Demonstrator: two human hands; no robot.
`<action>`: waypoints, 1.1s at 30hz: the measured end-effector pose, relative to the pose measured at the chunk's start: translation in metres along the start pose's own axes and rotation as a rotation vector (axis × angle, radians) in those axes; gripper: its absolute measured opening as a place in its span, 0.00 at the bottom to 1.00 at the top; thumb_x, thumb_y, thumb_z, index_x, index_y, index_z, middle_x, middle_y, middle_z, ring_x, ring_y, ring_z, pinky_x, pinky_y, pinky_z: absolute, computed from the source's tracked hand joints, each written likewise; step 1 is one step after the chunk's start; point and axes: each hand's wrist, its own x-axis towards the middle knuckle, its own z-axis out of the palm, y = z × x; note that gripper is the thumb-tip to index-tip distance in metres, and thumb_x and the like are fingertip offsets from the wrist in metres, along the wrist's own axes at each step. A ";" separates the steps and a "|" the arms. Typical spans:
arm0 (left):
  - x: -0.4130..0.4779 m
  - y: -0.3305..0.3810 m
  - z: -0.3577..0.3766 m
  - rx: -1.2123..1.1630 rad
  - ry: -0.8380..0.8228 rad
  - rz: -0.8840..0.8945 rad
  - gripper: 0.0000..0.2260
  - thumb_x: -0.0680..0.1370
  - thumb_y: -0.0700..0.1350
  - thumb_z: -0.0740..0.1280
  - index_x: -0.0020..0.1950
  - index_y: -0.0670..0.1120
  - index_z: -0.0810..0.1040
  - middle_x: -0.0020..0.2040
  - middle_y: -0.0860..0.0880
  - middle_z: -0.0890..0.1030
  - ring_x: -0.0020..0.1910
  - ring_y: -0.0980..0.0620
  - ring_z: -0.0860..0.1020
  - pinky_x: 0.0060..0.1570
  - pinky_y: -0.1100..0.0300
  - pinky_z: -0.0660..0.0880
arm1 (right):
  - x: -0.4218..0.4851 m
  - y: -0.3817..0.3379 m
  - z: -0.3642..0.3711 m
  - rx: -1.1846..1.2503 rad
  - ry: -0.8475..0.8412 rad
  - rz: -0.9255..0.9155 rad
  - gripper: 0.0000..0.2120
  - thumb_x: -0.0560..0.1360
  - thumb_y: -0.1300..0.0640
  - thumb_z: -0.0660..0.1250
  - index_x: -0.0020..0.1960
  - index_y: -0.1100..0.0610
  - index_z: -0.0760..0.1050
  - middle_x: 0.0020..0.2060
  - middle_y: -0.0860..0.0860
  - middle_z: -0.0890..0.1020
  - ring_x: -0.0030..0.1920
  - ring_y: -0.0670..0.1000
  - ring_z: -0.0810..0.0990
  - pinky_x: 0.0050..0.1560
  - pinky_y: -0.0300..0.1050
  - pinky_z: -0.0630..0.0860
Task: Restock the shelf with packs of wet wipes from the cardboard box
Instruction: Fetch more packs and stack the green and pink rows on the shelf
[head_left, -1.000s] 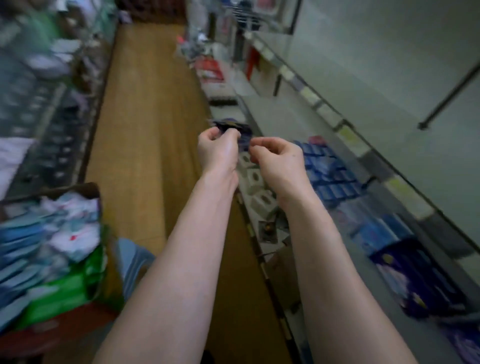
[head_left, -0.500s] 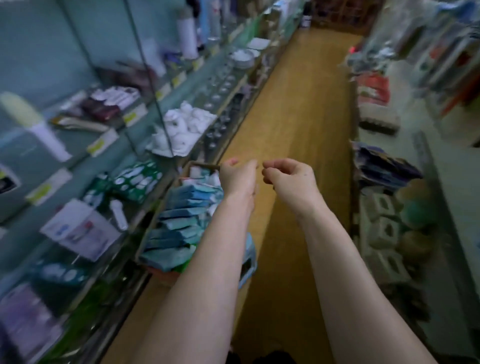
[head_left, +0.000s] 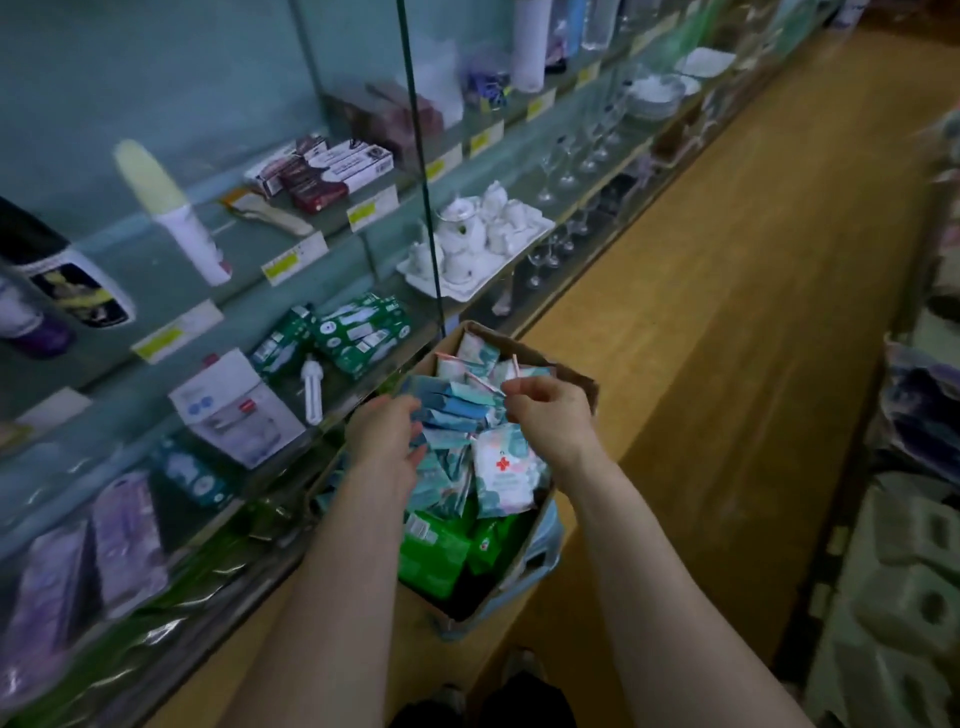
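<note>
Moved: half a second ago the left hand (head_left: 384, 439) and right hand (head_left: 553, 415) were held up bare over the aisle; now both are down in the box (head_left: 571, 378), and the view has swung further towards the left shelves (head_left: 332, 244).
View: head camera, looking down along both bare forearms.
Left hand: at the box's left side, fingers loosely apart, resting on the ends of the blue packs (head_left: 457, 410).
Right hand: at the box's right side, thumb and forefinger curled together on the striped edge of a pale pack (head_left: 470, 376).
Box: open cardboard, standing on the floor (head_left: 727, 312) just beside the left shelves, right in front of the person.
Packs: a loose heap of blue and pale ones fills the box; one pale pack bears a red cross (head_left: 501, 462); green packs (head_left: 431, 551) lie at the near end.
Shelf: the right shelf (head_left: 834, 543) is a blur at the frame's edge, well apart from the box, with purple packets on it.
Left shelves: a white tea set (head_left: 478, 234) on a tray, glasses (head_left: 571, 156) further along, green cartons (head_left: 358, 332) and a bulb (head_left: 311, 384) near the box.
Floor: wooden, running down the aisle.
</note>
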 end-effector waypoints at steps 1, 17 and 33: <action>0.006 -0.004 -0.001 -0.016 -0.004 -0.015 0.10 0.80 0.40 0.61 0.61 0.46 0.73 0.45 0.47 0.74 0.46 0.52 0.74 0.49 0.54 0.69 | 0.007 0.004 0.003 -0.005 -0.018 0.020 0.08 0.79 0.63 0.61 0.49 0.54 0.78 0.34 0.50 0.77 0.34 0.51 0.73 0.33 0.41 0.68; 0.085 -0.007 0.008 -0.176 0.001 -0.190 0.12 0.80 0.41 0.63 0.63 0.43 0.74 0.53 0.46 0.77 0.50 0.51 0.76 0.48 0.53 0.70 | 0.110 0.027 0.072 -0.364 -0.171 0.015 0.16 0.76 0.60 0.64 0.63 0.54 0.74 0.52 0.51 0.74 0.46 0.55 0.77 0.44 0.48 0.75; 0.129 -0.010 0.010 -0.243 -0.150 -0.319 0.03 0.80 0.42 0.63 0.46 0.47 0.74 0.61 0.44 0.76 0.56 0.47 0.74 0.55 0.50 0.72 | 0.165 0.042 0.096 -0.689 -0.264 0.115 0.24 0.75 0.61 0.65 0.71 0.56 0.69 0.63 0.57 0.76 0.61 0.59 0.75 0.61 0.52 0.74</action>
